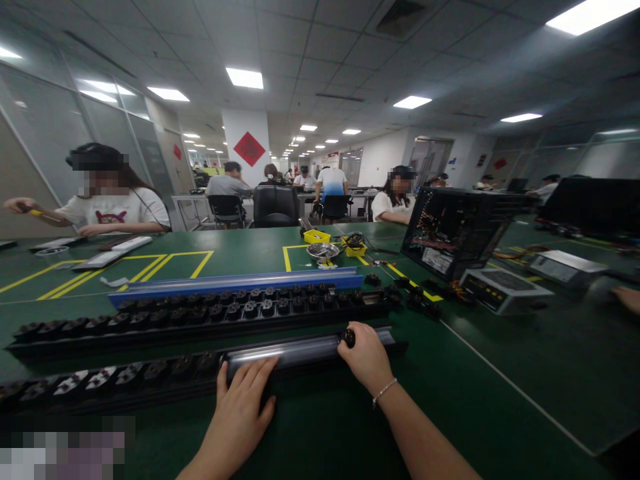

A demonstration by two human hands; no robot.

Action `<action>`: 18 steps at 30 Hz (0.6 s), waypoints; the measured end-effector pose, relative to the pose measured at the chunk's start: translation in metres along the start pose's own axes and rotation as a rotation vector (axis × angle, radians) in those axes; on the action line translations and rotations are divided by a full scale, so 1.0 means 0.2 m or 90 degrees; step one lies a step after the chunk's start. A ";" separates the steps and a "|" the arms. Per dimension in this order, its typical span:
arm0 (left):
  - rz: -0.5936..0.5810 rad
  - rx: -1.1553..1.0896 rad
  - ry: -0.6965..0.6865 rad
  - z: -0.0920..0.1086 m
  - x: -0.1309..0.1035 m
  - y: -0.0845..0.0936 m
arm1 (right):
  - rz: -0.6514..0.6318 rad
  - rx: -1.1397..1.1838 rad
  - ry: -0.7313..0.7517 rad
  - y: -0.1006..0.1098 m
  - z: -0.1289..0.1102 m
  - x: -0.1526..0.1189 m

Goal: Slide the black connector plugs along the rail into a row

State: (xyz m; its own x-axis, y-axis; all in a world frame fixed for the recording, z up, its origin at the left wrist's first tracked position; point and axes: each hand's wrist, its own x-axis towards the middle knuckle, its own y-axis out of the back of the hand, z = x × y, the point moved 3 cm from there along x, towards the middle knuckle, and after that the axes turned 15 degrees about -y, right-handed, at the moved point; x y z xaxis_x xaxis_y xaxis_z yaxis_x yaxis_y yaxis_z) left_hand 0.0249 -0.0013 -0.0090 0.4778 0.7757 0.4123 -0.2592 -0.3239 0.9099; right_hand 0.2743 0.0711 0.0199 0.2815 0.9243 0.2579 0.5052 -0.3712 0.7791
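Observation:
My left hand (245, 400) lies with spread fingers on the near black rail (295, 352), its fingertips at the rail's shiny inner channel. Several round black parts (157, 370) sit in a row in that rail, left of my left hand. Over the rail's right part, my right hand (367, 353) is closed around a small black round part (349, 338). Behind it runs a second black rail (200, 330) filled with similar round parts, and beyond that a blue rail (235, 283).
Past the rails stand a metal bowl (323, 251) and a yellow tray (317, 237). Loose black parts (423, 305), a power supply (503, 290) and an open computer case (450, 230) are at the right. People sit across the table; another person's hand (627, 297) shows at the right edge.

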 end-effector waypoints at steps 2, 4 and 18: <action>-0.001 0.000 -0.001 0.00 0.00 0.00 | -0.004 -0.002 -0.007 0.01 0.00 0.00; -0.001 0.001 -0.003 0.00 0.00 -0.01 | -0.006 -0.003 -0.009 0.01 0.00 0.00; 0.011 0.021 -0.004 0.00 -0.01 -0.01 | 0.004 -0.030 -0.015 0.03 0.02 0.02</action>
State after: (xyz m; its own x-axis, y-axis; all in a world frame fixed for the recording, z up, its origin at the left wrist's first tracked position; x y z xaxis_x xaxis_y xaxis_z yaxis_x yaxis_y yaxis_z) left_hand 0.0244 -0.0012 -0.0115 0.4793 0.7664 0.4277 -0.2398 -0.3544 0.9038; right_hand 0.2809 0.0717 0.0233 0.3040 0.9193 0.2498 0.4638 -0.3719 0.8041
